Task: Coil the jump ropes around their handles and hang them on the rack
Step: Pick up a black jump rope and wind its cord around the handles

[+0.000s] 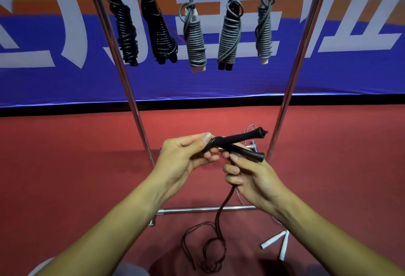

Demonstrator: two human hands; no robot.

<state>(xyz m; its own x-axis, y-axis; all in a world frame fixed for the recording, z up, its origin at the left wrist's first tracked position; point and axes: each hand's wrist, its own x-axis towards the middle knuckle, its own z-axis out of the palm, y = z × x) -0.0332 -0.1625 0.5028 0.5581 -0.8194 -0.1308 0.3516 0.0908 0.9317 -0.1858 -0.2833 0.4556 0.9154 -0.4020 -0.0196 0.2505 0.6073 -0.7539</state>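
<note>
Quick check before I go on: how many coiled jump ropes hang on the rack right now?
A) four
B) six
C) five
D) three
C: five coiled bundles hang from the rack, two black ones on the left and three grey ones to their right, while the left hand and right hand hold the black handles of a sixth, uncoiled rope.

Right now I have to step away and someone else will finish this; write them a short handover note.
Left hand pinches the two black handles together at one end. Right hand grips their cord, which trails loose to the floor, not yet wound.
Done: five coiled ropes hang on the rack.
Left: coil and hang this rope, then the white-handled rope lying on the floor at right.
</note>
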